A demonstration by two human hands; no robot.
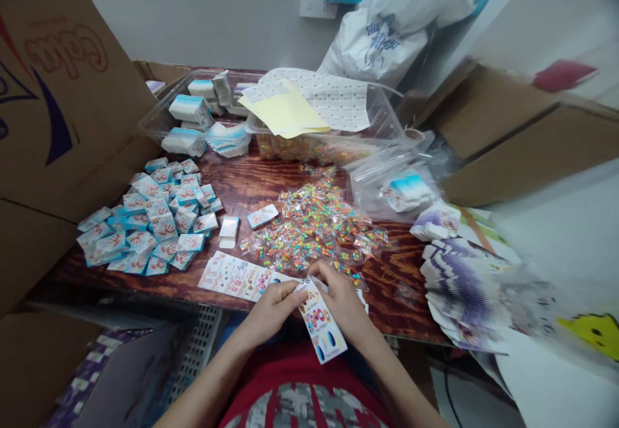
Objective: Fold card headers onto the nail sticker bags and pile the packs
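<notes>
Both of my hands are closed on a small printed card point(322, 325) with coloured ovals, held just off the near edge of the wooden table point(251, 186). My left hand point(271, 312) pinches its left side, and my right hand point(341, 299) grips its upper right. More printed cards point(236, 278) lie flat on the table just left of my hands. Beyond my hands spreads a heap of small clear packets with colourful bits point(314, 225).
A pile of small blue-and-white boxes point(149, 222) covers the table's left. Clear bins point(193, 118) at the back hold more boxes, with sticker sheets point(309, 102) on top. Stacked purple-white flat cards point(464, 286) sit at right. Cardboard boxes point(58, 93) flank both sides.
</notes>
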